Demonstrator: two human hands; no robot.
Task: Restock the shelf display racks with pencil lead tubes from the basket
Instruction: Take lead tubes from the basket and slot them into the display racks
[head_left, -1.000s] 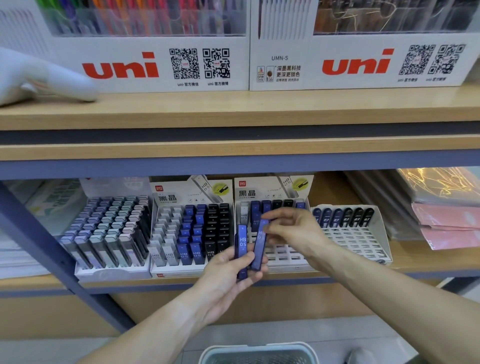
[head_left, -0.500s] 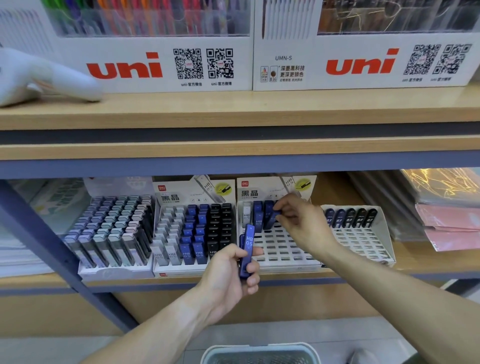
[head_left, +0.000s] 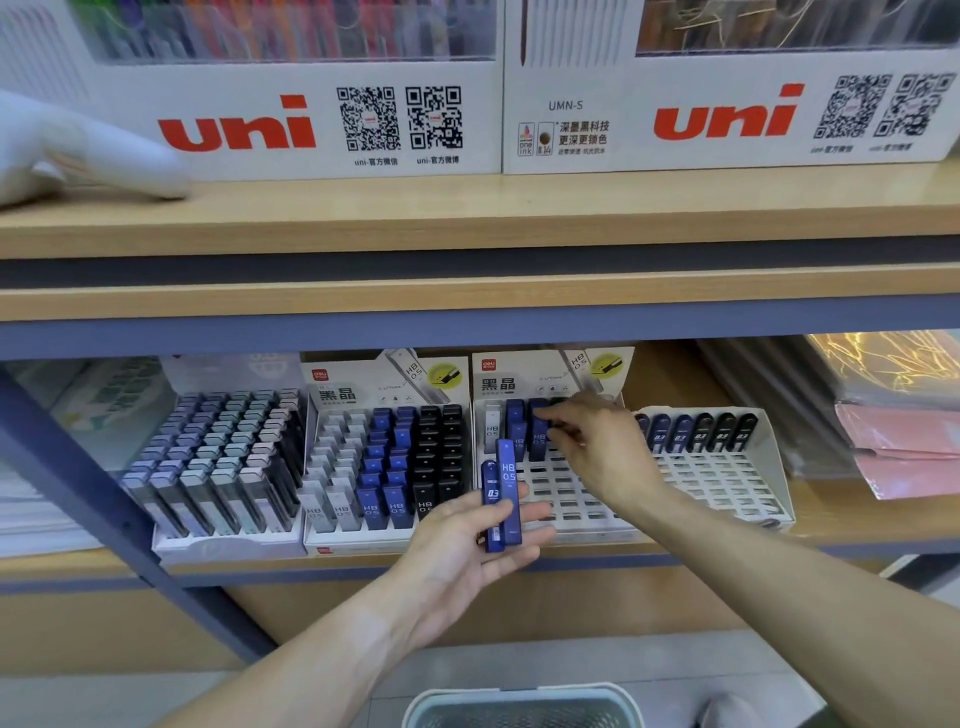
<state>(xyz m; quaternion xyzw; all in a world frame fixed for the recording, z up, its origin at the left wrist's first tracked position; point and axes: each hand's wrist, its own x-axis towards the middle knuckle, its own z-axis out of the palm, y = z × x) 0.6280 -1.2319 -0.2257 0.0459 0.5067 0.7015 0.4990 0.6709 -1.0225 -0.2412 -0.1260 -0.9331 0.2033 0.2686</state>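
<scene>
- Shelving: lower shelf (head_left: 857, 525) carries four display racks side by side; far-left rack (head_left: 218, 467) full, second rack (head_left: 384, 467) near full.
- Third rack (head_left: 561, 499) mostly bare slots; only its back row is stocked, with one white tube and roughly three blue ones visible. Fourth rack (head_left: 727, 478) likewise: six dark tubes in the back row, nothing in front.
- Basket (head_left: 519, 704) at bottom edge, only rim in view; contents can't be told.
- Right hand (head_left: 597, 447) reaches into third rack's back row, fingertips pinching a blue tube (head_left: 540, 431) as it seats in a slot.
- Left hand (head_left: 467, 545) held in front of the shelf edge, palm up, fingers loosely curled under two blue tubes (head_left: 501, 493): one marked HB 0.5, one marked 0.3.
- Risk: the 0.3 tube likely belongs with the fourth rack's 0.3 stock; dropping it into the HB 0.5 rack would mix grades.
- Risk: loose left-hand hold, so the upright tubes could slip and fall past the basket.
- Risk: right wrist sits near neighbouring tubes, could knock them askew.
</scene>
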